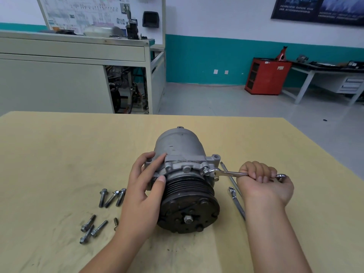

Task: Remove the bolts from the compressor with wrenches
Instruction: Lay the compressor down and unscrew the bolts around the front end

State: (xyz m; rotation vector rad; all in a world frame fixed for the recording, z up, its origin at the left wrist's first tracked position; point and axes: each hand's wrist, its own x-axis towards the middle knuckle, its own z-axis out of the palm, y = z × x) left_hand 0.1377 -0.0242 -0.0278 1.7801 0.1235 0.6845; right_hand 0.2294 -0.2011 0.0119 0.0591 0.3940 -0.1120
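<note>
**Bracing the compressor, wrench seated on a side bolt**

A pale yellow wooden table (59,154), smudged dark in places, carries the work. It stands in a workshop with a grey floor (216,99) and a white wall with a teal band (206,58).

The right hand (264,180) is closed in a fist round the handle of a wrench (226,173), knuckles up. The wrench's ring end pokes out of the fist on the far side from the compressor. From the fist the shaft runs leftward, and its open end sits on a bolt (206,171) in the housing flange.

The compressor (177,146) lies on its side near the middle of the table, just left of the grip. Its long axis runs away from the person: the dark grooved pulley (189,211) faces the camera and the rounded grey end cap points to the far table edge. The left hand (145,186) presses on the side of the housing away from the grip, fingers nearly straight over a mounting ear and thumb beside the pulley grooves.

Under the wrench shaft, between fist and compressor, a thin metal rod (223,166) lies on the table. A second wrench (236,201) lies just below the grip, partly hidden by the right wrist. Well left of the grip, past the left forearm, loose bolts (112,198) lie in two small clusters.

Far beyond the grip stand a red cabinet (267,75) and a grey workbench (325,70). Off to the far left are a grey cabinet bench (59,75) and a diagram board (88,12).
</note>
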